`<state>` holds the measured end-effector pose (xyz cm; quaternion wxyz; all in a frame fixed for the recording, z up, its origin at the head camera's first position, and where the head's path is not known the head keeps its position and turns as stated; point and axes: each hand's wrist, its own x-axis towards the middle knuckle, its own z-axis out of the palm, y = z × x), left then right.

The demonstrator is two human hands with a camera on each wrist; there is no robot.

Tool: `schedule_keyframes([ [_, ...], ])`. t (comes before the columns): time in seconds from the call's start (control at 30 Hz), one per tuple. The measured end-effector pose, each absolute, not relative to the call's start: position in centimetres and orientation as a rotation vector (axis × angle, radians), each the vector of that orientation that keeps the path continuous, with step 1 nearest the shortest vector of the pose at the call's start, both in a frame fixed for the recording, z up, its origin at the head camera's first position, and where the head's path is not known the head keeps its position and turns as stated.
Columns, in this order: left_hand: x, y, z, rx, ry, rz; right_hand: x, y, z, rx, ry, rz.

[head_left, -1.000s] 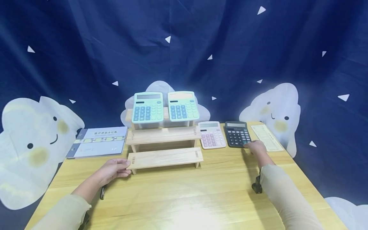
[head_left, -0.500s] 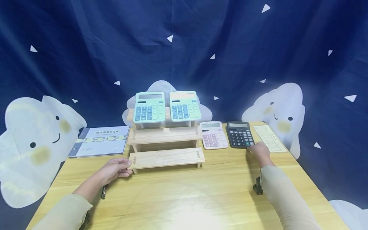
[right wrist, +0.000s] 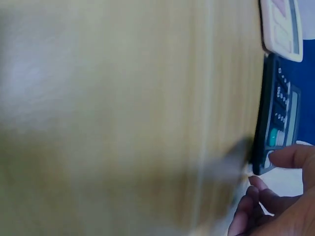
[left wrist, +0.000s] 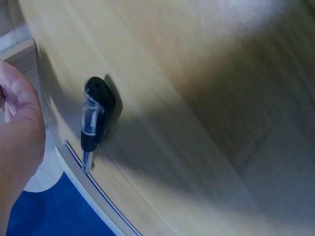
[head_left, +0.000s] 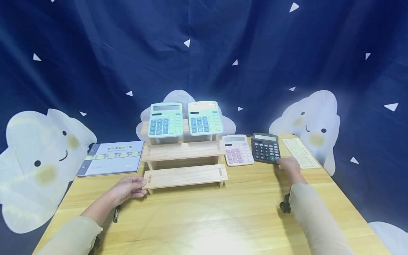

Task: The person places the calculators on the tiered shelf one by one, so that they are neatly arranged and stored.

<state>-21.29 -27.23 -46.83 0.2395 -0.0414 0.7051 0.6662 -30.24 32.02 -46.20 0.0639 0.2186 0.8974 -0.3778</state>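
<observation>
My left hand (head_left: pixel 127 189) holds the left end of the lowest step of a wooden tiered stand (head_left: pixel 185 177), thumb on top. At the table's right my right hand (head_left: pixel 290 166) pinches the near right corner of a black calculator (head_left: pixel 265 148). In the right wrist view the thumb lies on that corner of the black calculator (right wrist: pixel 275 118), with the other fingers below it. A pink and white calculator (head_left: pixel 238 150) lies just left of it. Two mint-green calculators, one at left (head_left: pixel 165 119) and one at right (head_left: pixel 205 118), lean on the stand's top step.
A ledger book (head_left: pixel 111 158) lies left of the stand. Near my left wrist is a pen (left wrist: pixel 93 123) with a dark end. A printed sheet (head_left: pixel 301 153) lies at the table's right edge. A dark blue curtain (head_left: pixel 204 53) hangs behind the table.
The black calculator has turned slightly, its near right corner now between my right thumb and fingers. My left hand stays at the stand. The head view has shifted a little.
</observation>
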Motion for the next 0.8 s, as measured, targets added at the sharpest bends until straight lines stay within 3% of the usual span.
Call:
schedule_keyframes([
  [0.43, -21.5, -26.8, -46.8, -0.108, 1.953, 1.806, -30.9, 31.8, -45.6, 0.676, 2.697, -0.994],
  [0.8, -21.7, -26.9, -46.6, -0.092, 1.937, 1.811, -32.6, 31.9, -45.9, 0.873, 2.404, -1.509],
])
